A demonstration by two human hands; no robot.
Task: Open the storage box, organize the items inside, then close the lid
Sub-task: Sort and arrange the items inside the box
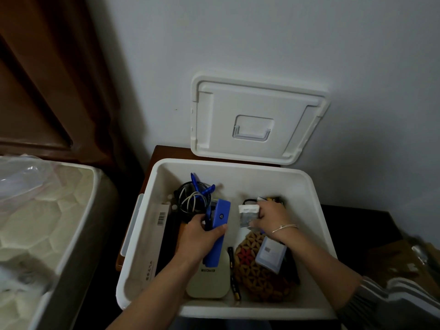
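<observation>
White storage box [302,186] sits open, lid [257,103] propped against the far wall. Left hand [202,239] grips a blue device [222,214]; right hand [271,217] seemingly pinches a packet [247,210]. Tangled cables [190,198] nearby could snag the device.

box [316,210] top open, clutter [259,270] covers floor

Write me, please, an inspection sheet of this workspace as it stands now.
Surface: dark wooden stand under the storage box, mostly hidden.
Job's things: storage box open; lid leans against the wall.
Clutter: woven mat, beige pad, barcoded carton, black pen in the box.
Hands: left hand grips a blue device; right hand pinches a small packet.
Cables: coiled black and grey cables, far left corner of box.
Surroundings: mattress at left.
</observation>
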